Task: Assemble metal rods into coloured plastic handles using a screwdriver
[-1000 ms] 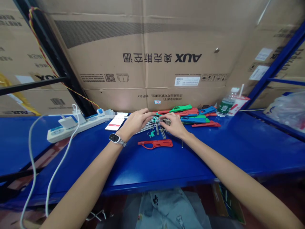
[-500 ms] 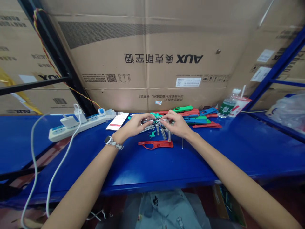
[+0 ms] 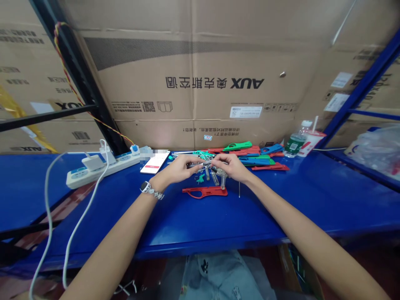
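My left hand [image 3: 180, 167] is closed round a slim metal tube [image 3: 196, 165] above the blue table. My right hand [image 3: 233, 166] pinches at the tube's right end; what its fingertips hold there is too small to make out. Below the hands lie several clear plastic lighter tanks [image 3: 215, 179] and a small green plastic part [image 3: 200, 178]. A red lighter shell half [image 3: 206, 191] rests nearer me, with a thin metal rod [image 3: 239, 190] to its right. Behind the fingers is a partly hidden pile of green parts [image 3: 204, 154] and thin wires.
Red, blue and green lighter shells [image 3: 258, 161] are heaped right of my hands. Further right stand a bottle [image 3: 294, 146] and a lidded cup [image 3: 310, 143]. On the left are a phone [image 3: 156, 160] and a power strip [image 3: 93, 174] with white cables. A large cardboard box [image 3: 140, 79] backs the table.
My hands stay together at the tube, with the left fingers slightly shifted. The whole view has moved a little; the parts on the table look the same.
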Tool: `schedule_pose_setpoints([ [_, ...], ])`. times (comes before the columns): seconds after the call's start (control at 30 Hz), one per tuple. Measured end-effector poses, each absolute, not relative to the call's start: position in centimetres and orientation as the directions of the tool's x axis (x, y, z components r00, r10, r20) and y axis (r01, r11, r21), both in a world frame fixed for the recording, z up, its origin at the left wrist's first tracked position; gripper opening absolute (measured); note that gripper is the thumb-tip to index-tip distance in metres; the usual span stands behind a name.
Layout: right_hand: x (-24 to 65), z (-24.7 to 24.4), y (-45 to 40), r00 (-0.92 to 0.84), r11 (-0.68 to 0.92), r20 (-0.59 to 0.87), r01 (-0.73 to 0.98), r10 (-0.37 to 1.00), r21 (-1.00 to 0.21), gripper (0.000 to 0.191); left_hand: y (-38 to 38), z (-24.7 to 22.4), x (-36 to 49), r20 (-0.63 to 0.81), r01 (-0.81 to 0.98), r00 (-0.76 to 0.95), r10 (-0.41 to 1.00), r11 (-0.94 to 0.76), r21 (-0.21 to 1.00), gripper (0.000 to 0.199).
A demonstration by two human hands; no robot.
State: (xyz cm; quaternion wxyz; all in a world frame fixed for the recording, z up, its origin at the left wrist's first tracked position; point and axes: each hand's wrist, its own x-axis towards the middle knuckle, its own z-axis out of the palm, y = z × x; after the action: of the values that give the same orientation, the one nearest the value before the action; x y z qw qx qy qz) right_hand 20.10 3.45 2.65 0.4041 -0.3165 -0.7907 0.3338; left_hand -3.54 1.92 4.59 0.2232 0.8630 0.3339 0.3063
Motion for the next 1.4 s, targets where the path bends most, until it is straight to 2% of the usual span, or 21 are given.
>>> schedule_pose_setpoints([
  [0.2,20.0,2.7,3.2,-0.465,0.574,0.433,0.218,0.772,-0.790,0.046,2.2,4.2,-3.4,0.403,0.459,0.577,0.710,-0.690,0.559,0.031],
  [0.4,20.3,2.7,3.0,-0.499,0.510,0.358,0.208,0.790,-0.835,0.047,2.2,4.3,-3.6,0.402,0.463,0.576,0.711,-0.690,0.557,0.033],
  [0.63,21.0,3.1,3.2,-0.510,0.488,0.307,0.269,0.803,-0.830,0.050,1.9,4.4,-3.5,0.433,0.471,0.601,0.671,-0.736,0.486,0.027],
  [1.07,20.5,2.3,3.4,-0.535,0.423,0.267,0.191,0.802,-0.886,0.053,1.2,4.5,-2.9,0.474,0.704,0.538,0.697,-0.681,0.203,0.030],
  [1.3,20.5,2.2,3.6,-0.539,0.400,0.244,0.192,0.806,-0.896,0.056,1.5,4.0,-2.8,0.535,0.698,0.512,0.672,-0.689,0.196,0.031],
  [1.4,20.5,2.1,3.6,-0.536,0.391,0.231,0.204,0.812,-0.898,0.056,1.6,3.7,-2.7,0.538,0.659,0.527,0.658,-0.716,0.230,0.031],
])
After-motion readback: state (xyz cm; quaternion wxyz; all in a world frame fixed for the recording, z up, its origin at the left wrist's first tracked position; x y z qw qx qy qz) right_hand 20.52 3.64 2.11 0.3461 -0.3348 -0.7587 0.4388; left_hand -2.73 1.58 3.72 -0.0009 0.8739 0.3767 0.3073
